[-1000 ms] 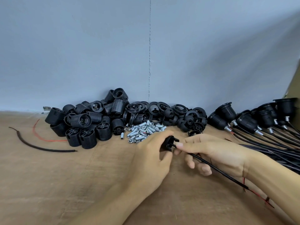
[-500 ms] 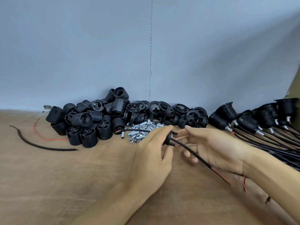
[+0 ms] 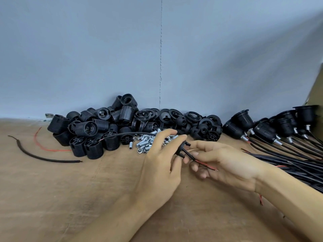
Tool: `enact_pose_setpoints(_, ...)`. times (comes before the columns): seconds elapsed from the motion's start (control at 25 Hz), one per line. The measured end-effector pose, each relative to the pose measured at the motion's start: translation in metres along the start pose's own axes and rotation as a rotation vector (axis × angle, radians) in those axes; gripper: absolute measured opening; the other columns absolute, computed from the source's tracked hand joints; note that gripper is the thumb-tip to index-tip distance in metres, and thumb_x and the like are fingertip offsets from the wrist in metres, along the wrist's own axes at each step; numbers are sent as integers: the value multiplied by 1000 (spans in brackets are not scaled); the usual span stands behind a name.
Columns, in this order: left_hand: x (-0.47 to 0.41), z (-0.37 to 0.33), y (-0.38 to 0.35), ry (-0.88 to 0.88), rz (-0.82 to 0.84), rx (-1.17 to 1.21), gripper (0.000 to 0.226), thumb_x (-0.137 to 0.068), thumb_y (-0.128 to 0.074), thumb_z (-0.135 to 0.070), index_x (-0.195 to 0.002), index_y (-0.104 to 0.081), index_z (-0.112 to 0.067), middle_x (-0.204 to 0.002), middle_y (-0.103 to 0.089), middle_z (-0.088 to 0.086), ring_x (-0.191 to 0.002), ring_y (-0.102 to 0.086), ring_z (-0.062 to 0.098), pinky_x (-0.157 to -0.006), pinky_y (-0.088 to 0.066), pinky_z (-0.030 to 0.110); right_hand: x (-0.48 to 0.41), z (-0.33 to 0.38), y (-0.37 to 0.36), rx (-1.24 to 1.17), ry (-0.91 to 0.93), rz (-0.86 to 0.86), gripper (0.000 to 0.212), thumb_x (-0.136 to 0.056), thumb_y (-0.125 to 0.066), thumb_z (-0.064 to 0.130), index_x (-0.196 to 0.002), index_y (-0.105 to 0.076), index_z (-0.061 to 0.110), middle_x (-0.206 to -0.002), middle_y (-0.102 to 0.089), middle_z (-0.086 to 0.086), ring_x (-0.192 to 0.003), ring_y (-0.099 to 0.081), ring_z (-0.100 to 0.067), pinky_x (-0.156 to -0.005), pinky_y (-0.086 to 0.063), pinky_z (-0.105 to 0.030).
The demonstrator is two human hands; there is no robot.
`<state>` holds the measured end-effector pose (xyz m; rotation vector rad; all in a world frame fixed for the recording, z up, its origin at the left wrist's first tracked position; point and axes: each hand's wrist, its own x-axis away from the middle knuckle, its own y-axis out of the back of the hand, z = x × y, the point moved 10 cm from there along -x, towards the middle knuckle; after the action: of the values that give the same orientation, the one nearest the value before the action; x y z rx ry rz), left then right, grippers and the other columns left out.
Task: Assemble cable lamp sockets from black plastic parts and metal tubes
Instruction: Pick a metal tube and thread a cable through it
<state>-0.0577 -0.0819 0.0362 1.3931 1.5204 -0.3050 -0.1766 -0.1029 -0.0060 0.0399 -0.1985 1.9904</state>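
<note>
left hand (image 3: 162, 165): fingers curled, pinching a small black plastic cap (image 3: 181, 148) just above the brown bench (image 3: 70, 198).
right hand (image 3: 227, 165): thumb and forefinger pinch a thin black sheathed cable (image 3: 132, 133) just beside the cap; the other fingers are loosely curled.
cable path: it passes through the cap; the long end arcs left over the parts, and the short end, with a red stripped lead (image 3: 208, 166), lies across the right palm.
risk, cap: only a short tail shows past the cap, so a loose pinch would likely let it slip off.
risk, lead: the red lead looks fine and bendable; snagging in the cap's bore could kink it.
risk, sweep: the long end hangs over the short silver metal tubes (image 3: 148, 143); a tug may scatter them, and they would roll.
count, held: one cap, one cable.
count, stock: tubes, ribbed black plastic socket bodies (image 3: 87, 130) and black plastic rings (image 3: 167, 116) are heaped, too many to count.
count, finished cabled sockets (image 3: 244, 119): at least six; the row is cut by the frame edge.
count, scraps: one black cable offcut (image 3: 43, 158), one loose red wire (image 3: 47, 148).
</note>
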Motion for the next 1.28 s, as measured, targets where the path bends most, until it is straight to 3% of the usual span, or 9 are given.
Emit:
enact_pose_setpoints(0.16, -2, -17, 2, -111, 46, 0, 53, -85, -46, 7, -124, -65, -23, -138, -49, -1, -94, -50, -18, -85, -37, -1, 3, 3, -1, 99, 6, 28, 39, -94, -48, -13, -128, -56, 4, -98, -59, -19, -76, -61, -22, -65, -47, -31)
enact_pose_setpoints(0.24, -3, -23, 1, -154, 87, 27, 53, -85, -36, -1, -125, -61, -25, -143, -48, -4, -106, -53, -14, -91, -40, 3, 2, 5, 6, 111, 34, -17, 33, -93, -53, -8, -123, -60, 2, -94, -59, -16, -76, -63, -21, -65, -52, -29)
enact_pose_setpoints(0.4, 6, -37, -15, -336, 238, 10, 51, -86, -36, 3, -122, -70, -11, -149, -55, 2, -140, -48, 14, -117, -38, 30, -2, 10, 13, -21, 74, -81, 37, -97, -52, 25, -121, -66, 1, -101, -66, -13, -80, -59, -19, -71, -51, -34)
enact_pose_setpoints(0.52, 6, -39, -15, -398, 211, -77, 47, -88, -41, 4, -117, -74, -10, -141, -62, 2, -136, -54, 18, -119, -36, 32, -2, 7, 12, -140, 32, -39, 58, -97, -48, 52, -126, -65, 5, -110, -66, -9, -88, -57, -21, -77, -51, -38)
enact_pose_setpoints(0.6, 5, -38, -9, -391, 160, -97, 46, -89, -43, 3, -119, -74, -12, -138, -65, 2, -131, -57, 14, -115, -40, 31, 0, 11, 8, -136, 65, -3, 48, -92, -61, 49, -120, -69, 10, -102, -67, -6, -84, -62, -18, -73, -58, -35)
enact_pose_setpoints(0.84, -1, -15, -1, -130, 32, -41, 49, -94, -47, -6, -138, -55, -27, -141, -50, -5, -126, -53, 5, -100, -45, 14, 2, 19, 21, -204, 182, -165, 31, -98, -56, 29, -114, -69, 6, -110, -71, -17, -95, -72, -27, -73, -62, -36)
enact_pose_setpoints(1.04, 4, 25, -14, 191, 159, 58, 53, -88, -58, -58, -138, -41, -53, -128, -53, -34, -117, -56, -7, -92, -53, 25, 6, 24, 35, -343, 307, -353, 29, -96, -55, 29, -106, -69, 7, -101, -73, -17, -101, -73, -29, -86, -61, -41)
enact_pose_setpoints(1.16, 2, 17, -15, 143, 162, 41, 50, -87, -62, -58, -134, -48, -52, -119, -62, -34, -109, -61, -10, -89, -57, 26, 6, 20, 26, -349, 305, -336, 33, -97, -56, 30, -112, -68, 3, -109, -74, -17, -105, -72, -28, -83, -61, -33)
enact_pose_setpoints(1.28, -1, 16, -6, 150, 93, 40, 45, -83, -64, -44, -127, -56, -47, -109, -65, -32, -102, -63, -9, -86, -52, 14, 13, 18, 30, -172, 314, -467, 33, -98, -57, 33, -104, -72, 5, -104, -77, -9, -102, -73, -21, -83, -60, -29)
